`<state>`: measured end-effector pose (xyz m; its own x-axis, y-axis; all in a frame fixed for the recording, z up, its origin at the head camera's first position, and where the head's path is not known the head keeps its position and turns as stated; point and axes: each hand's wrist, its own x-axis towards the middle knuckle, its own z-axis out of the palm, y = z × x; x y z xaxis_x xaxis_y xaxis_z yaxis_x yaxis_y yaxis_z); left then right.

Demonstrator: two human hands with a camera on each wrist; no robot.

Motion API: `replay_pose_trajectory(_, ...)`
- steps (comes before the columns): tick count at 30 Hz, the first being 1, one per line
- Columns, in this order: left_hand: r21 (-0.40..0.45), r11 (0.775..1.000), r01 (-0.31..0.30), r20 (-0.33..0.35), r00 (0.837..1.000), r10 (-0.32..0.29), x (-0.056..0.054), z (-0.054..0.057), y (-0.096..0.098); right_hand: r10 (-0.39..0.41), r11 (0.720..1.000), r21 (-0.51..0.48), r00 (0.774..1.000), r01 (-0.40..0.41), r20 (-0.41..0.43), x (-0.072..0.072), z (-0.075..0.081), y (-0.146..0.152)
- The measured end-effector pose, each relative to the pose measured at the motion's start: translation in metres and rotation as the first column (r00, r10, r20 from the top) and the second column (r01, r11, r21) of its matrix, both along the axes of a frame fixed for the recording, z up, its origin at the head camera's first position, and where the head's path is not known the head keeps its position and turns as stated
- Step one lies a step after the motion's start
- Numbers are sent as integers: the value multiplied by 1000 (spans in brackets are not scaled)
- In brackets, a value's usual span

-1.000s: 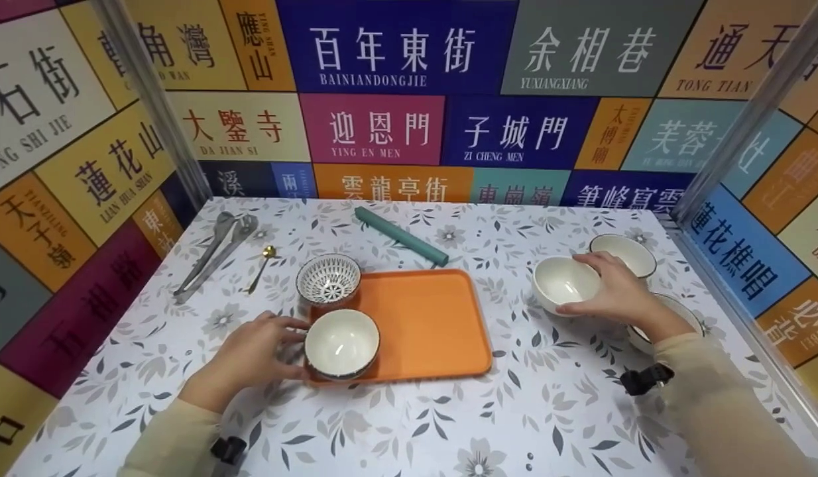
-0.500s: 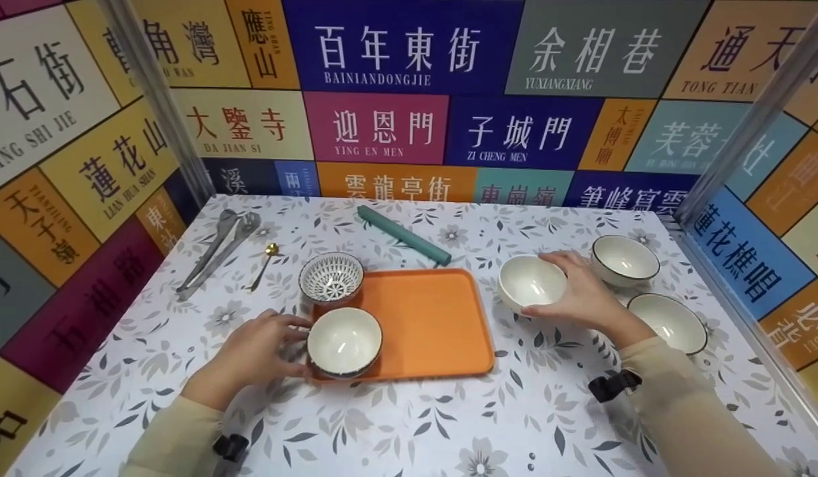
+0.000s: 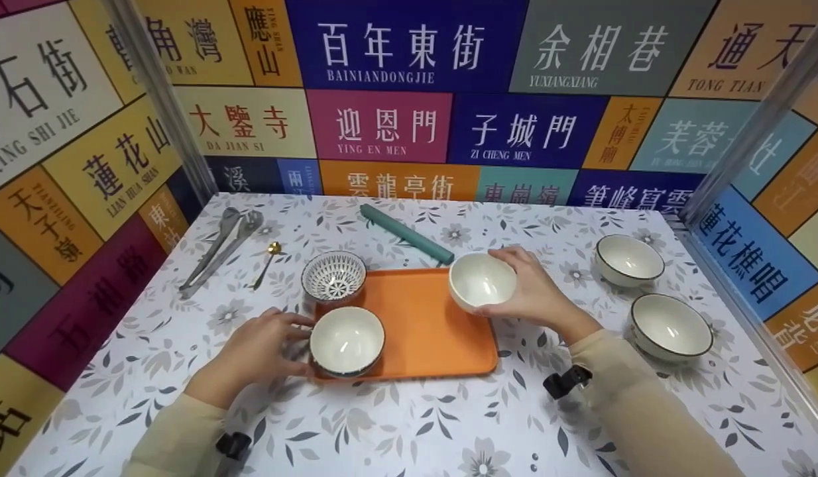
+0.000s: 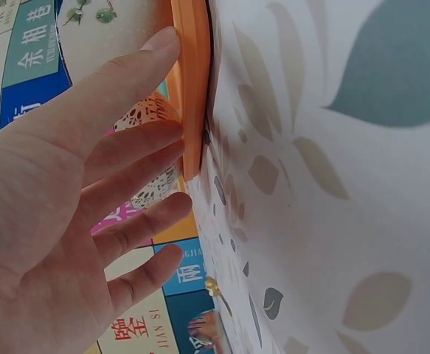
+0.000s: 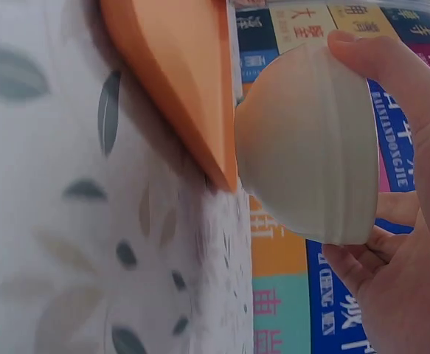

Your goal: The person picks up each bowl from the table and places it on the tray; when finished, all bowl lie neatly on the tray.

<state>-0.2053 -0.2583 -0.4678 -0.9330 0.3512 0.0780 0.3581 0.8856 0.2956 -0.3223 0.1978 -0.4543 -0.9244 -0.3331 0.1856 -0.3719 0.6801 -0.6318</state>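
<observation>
My right hand (image 3: 538,295) grips a plain white bowl (image 3: 482,281) by its rim, thumb on the near side and fingers on the far side. This bowl is lifted above the right part of an orange tray (image 3: 415,331). In the right wrist view its rounded outside (image 5: 303,147) shows, tilted a little. On the tray's left side stand a black-and-white patterned bowl (image 3: 334,278) and, nearer me, a cream bowl with a dark rim (image 3: 347,341). My left hand (image 3: 260,351) is at the tray's left edge, fingers spread and thumb against the tray wall (image 4: 192,88).
Two dark-rimmed cream bowls, a far one (image 3: 630,260) and a nearer one (image 3: 671,328), stand at the right. Behind the tray lies a green rod-like roll (image 3: 407,233). Grey tongs (image 3: 221,252) and a small gold spoon (image 3: 266,265) lie at the left. Sign-covered walls (image 3: 382,126) enclose the table.
My right hand has carried the white bowl leftward, from beside the two right-hand bowls to over the tray's right side. My left hand has stayed at the tray's left edge.
</observation>
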Motion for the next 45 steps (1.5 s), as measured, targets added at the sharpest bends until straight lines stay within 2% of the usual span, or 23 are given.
replay_pose_trajectory(11,-19,1000,14,3,1000,-14,-1,0,1,84,996,-43,996,-83,11,2,-6,-49)
replay_pose_trajectory(22,-12,1000,-24,44,999,24,-1,3,3,165,983,-81,986,-162,34,-5,-11,-84)
replay_pose_trajectory(29,-16,1000,-6,18,1000,6,-2,1,2,216,974,-90,975,-210,58,-10,-12,-98)
replay_pose_trajectory(38,-10,1000,-9,31,999,9,-2,1,2,209,978,-46,974,-205,87,-15,-11,-111)
replay_pose_trajectory(45,3,999,-32,54,998,31,-1,3,2,233,972,-32,970,-232,68,-18,-12,-117)
